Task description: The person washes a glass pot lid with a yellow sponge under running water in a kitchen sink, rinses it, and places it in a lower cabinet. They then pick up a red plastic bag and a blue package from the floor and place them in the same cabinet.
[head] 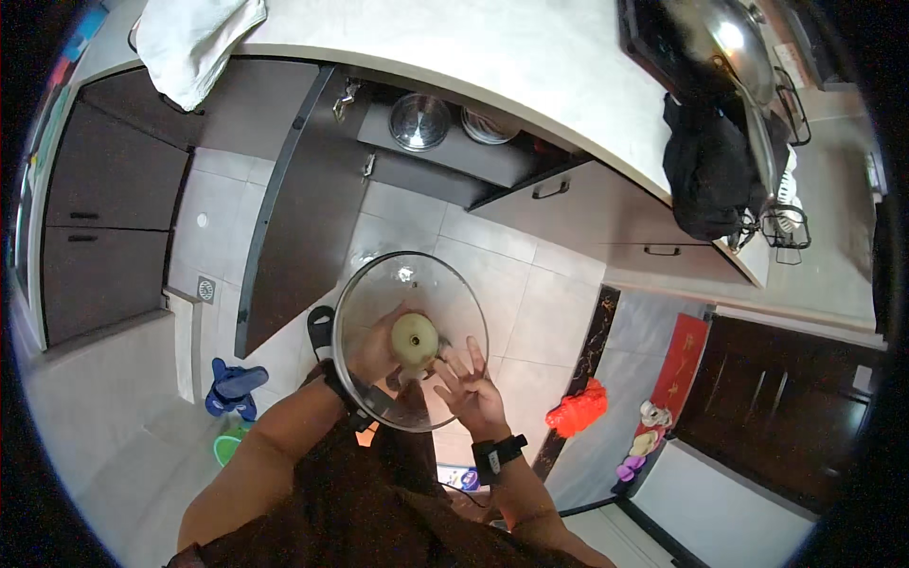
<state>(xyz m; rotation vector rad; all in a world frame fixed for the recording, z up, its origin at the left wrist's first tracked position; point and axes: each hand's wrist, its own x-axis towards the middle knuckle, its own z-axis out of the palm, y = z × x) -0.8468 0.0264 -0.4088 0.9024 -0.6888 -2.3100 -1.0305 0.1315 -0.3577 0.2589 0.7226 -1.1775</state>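
A round clear glass pot lid (pixel 451 298) with a metal rim is held up in front of my body. Its pale yellow-green knob (pixel 414 339) is at the centre, with a small dark screw point in the middle. My left hand (pixel 375 349) shows through the glass, on the far side of the lid, with its fingers at the knob; the glass and knob partly hide the grip. At the lid's lower right edge, my right hand (pixel 474 397) has its fingers spread and holds nothing. Whether its fingertips touch the glass, I cannot tell.
An open cabinet door (pixel 305 206) juts out at left. Inside the cabinet are a metal pot (pixel 420 122) and another metal vessel (pixel 488 125). Above runs a pale countertop (pixel 454 35). Blue slippers (pixel 236 387) and a red plastic bag (pixel 579 408) lie on the floor.
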